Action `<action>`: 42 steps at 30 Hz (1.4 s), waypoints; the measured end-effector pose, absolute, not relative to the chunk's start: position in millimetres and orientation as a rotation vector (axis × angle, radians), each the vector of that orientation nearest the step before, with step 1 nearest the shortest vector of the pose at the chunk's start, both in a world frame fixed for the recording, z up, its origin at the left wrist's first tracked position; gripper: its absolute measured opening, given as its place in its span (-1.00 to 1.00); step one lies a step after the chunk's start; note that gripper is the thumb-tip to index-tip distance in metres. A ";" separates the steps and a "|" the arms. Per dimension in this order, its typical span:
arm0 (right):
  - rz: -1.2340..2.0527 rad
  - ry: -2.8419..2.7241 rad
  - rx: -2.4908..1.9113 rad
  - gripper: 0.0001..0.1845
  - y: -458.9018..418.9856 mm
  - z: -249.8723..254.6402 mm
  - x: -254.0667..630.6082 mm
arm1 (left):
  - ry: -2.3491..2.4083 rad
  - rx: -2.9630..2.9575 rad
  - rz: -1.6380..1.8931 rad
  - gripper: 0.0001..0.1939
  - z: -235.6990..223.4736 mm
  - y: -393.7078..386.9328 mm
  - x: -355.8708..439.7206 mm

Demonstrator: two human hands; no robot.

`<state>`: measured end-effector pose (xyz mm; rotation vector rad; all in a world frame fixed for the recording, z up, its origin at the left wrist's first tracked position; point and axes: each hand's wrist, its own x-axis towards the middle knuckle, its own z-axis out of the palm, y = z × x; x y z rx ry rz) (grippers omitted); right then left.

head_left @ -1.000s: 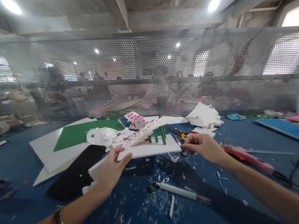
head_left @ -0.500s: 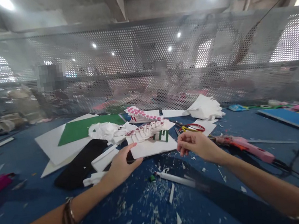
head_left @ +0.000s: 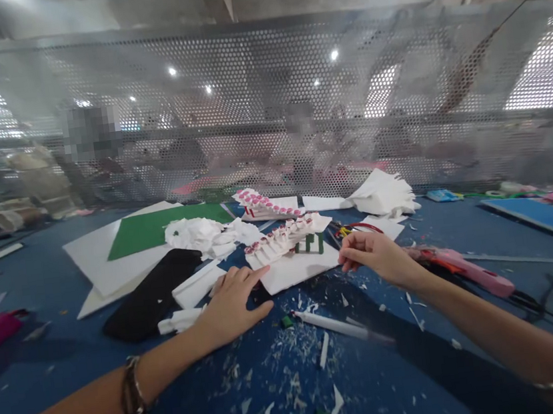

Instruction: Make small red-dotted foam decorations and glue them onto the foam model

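Note:
A white foam board (head_left: pixel 297 270) lies low over the blue table (head_left: pixel 74 366). On it stands a small model (head_left: pixel 284 234): a row of white steps with pink dots on short green posts. My left hand (head_left: pixel 232 303) rests by the board's left corner, fingers stretched out and the index tip touching the edge. At the board's right corner, my right hand (head_left: pixel 378 258) has its fingers pinched together on the edge. Both wrists wear bracelets.
A white pen-like tool (head_left: pixel 334 324) and foam scraps lie in front of the board. A pink glue gun (head_left: pixel 466 274) with a cable lies right, and a black pouch (head_left: pixel 152 303), green sheet (head_left: pixel 158 228) and scissors (head_left: pixel 354 229) sit around. A perforated metal screen (head_left: pixel 263 101) closes the back.
The board with the model has come down from a raised, level position to the table. My left hand has gone from gripping its edge to lying flat beside it.

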<state>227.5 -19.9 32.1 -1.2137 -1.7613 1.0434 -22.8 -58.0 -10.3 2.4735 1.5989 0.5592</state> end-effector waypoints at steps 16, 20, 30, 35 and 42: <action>0.300 -2.225 -1.398 -0.69 0.6 46.4 225.0 | 1.798 2.507 0.343 -0.59 56.3 -41.3 -88.8; 0.198 -2.249 -1.437 -0.80 16.6 36.8 215.1 | 1.926 2.521 0.130 -0.55 40.0 -36.7 -99.2; 0.339 -2.171 -1.583 -0.83 45.5 38.0 205.6 | 1.973 2.380 0.362 -0.60 44.4 -38.2 -112.5; 0.378 -2.084 -1.713 -0.78 64.1 39.9 222.3 | 2.231 2.307 0.122 -0.47 34.6 -43.9 -134.1; 0.335 -2.047 -1.816 -0.72 80.4 24.7 226.7 | 2.428 2.156 -0.075 -0.34 23.2 -51.2 -114.7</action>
